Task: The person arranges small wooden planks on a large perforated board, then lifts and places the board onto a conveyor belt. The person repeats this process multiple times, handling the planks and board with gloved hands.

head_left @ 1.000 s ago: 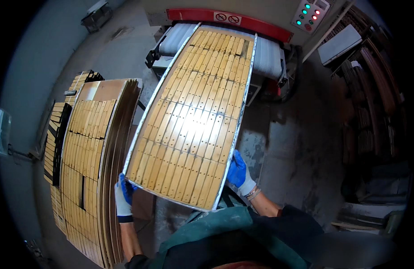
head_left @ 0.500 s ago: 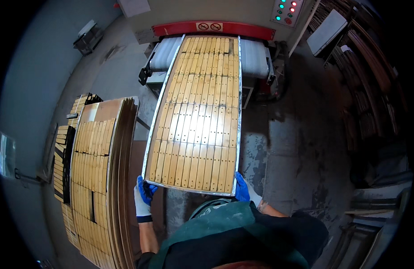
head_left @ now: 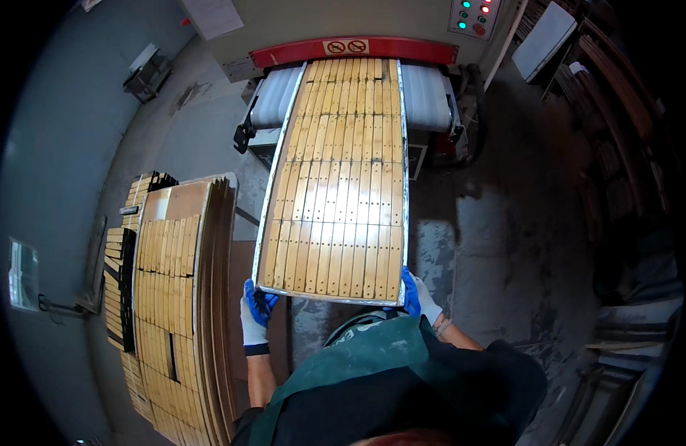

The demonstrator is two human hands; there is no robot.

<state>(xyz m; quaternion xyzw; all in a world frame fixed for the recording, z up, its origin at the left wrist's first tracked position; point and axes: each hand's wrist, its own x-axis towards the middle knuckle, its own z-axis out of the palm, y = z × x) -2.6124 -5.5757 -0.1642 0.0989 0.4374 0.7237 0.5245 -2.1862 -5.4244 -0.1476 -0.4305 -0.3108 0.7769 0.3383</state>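
A long tray (head_left: 259, 256) with a pale rim carries rows of narrow yellow wooden slats (head_left: 335, 245) dotted with small holes. Its far end lies on the white conveyor belt (head_left: 426, 97), at the slot below the red bar of a machine. My left hand (head_left: 257, 306), in a blue and white glove, grips the near left corner. At the near right corner my right hand (head_left: 419, 294), gloved alike, is closed on the rim. Both thumbs show near the edge; the fingers beneath are partly hidden.
Left stands a stack of boards (head_left: 222, 297) topped with similar slats, with bundled dark-edged slats (head_left: 118, 290) beside it. The machine's red bar (head_left: 298, 53) crosses ahead, under a control panel (head_left: 473, 16) with lit buttons. Racks of dark boards (head_left: 618, 97) line the right.
The tray has moved a little forward into the machine, and both my hands have gone forward with it. The view has shifted slightly to the left.
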